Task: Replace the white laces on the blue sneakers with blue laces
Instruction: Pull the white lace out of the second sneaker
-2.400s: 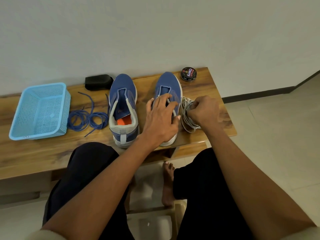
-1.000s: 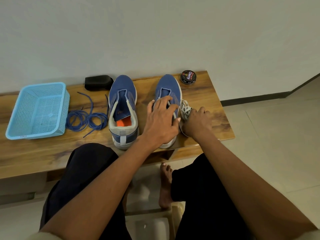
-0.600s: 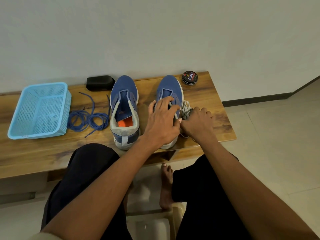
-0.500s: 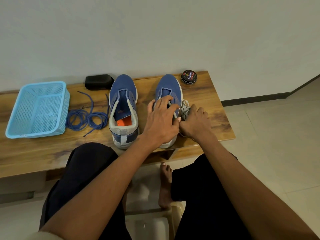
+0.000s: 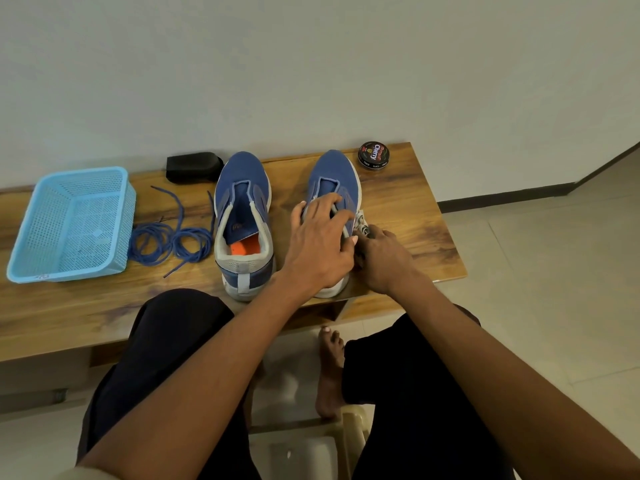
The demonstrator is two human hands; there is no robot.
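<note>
Both hands sit at the right-hand blue mesh sneaker (image 5: pixel 334 188) on my wooden bench (image 5: pixel 408 209): my left hand (image 5: pixel 320 244) presses flat over its throat, while my right hand (image 5: pixel 382 258), which held the bundled white laces (image 5: pixel 360 221) out to the side a moment ago, has drawn in tight against the shoe, fist closed on them. I judge the last white lace is nearly free; the coiled blue laces (image 5: pixel 171 239) lie untouched left of the bare left-hand blue sneaker (image 5: pixel 242 209)

Wood bench (image 5: pixel 398 202) w/ sneakers (image 5: pixel 242 216), basket (image 5: pixel 128 202), blue laces (image 5: pixel 169 240) (coiled)
</note>
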